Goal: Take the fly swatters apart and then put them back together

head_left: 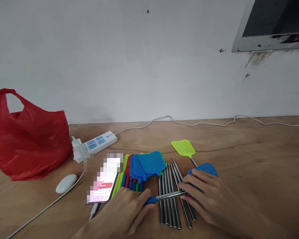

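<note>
- The worktop [251, 156] is bare light-brown wood running up to a white wall, with a thin white cable trailing along its far edge.
- A red plastic bag [27, 139] slumps at the far left, its handles standing up.
- A white power strip [96, 143] with blue sockets lies just right of the bag, angled toward the wall; a white mouse [66, 183] sits nearer, well left of the hands.
- A phone [103, 182] lies flat with its screen lit, touching the left side of a pile of fly-swatter heads [146, 164], blue ones on top, with red and green beneath.
- A row of bare metal rods [170, 205] lies side by side, their long axes running from near to far.
- A lone yellow-green swatter [183, 147] rests farther back, head toward the wall.
- The left hand [126, 212] is curled, fingers and thumb pinched on the blue grip of a swatter handle [164, 197].
- That handle is a slim silver rod with a blue sleeve at its left end; it lies nearly level, left to right, crosswise over the rod row.
- The right hand [209, 197] lies palm down, fingers loosely bent, fingertips closed on the rod's right end, covering part of a blue swatter head [205, 168].
</note>
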